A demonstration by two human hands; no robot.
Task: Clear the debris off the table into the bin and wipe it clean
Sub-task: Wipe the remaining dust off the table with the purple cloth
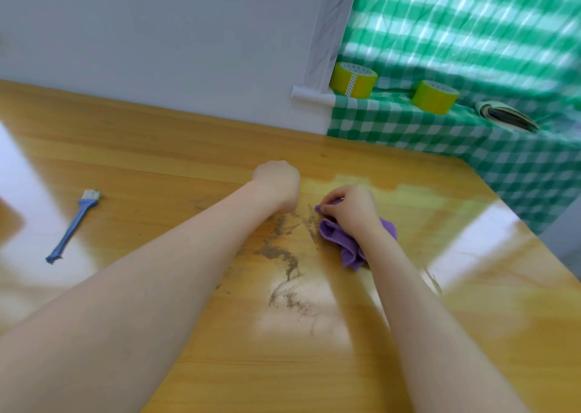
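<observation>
Wiping step: right hand (349, 211) grips purple cloth (342, 242), left hand (276, 183) hides its fingers; next, likely sweep seven o'clock through dirt (283, 255).

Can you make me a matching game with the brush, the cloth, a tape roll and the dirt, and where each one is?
Things:
1 brush
2 cloth
3 tape roll
4 dirt

Places:
A on the green checked cover
B smeared on the table between the two arms
C gripped under the right hand
D lying alone on the table, off to the left

Pairs: 1-D, 2-C, 3-A, 4-B
</observation>
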